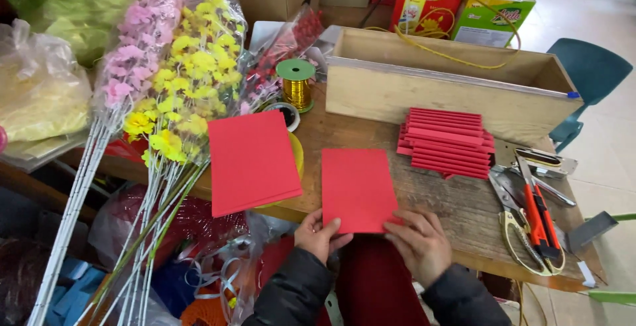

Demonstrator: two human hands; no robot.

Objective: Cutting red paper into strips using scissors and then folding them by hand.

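Evenly lit by soft daylight, brightest on the pale floor (596, 8) at upper right; faint shadows only; mild glare on plastic wrapping (40, 81); slight softness and wide-angle stretch toward edges.

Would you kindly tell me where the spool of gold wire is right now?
In the head view, the spool of gold wire stands upright at the table's far left, between the yellow artificial flowers and the wooden box.

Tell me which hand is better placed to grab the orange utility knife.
Right. The right hand rests on the red sheet's near right corner, closer to the orange utility knife on the table's right side. The left hand is farther away, holding the sheet's left corner.
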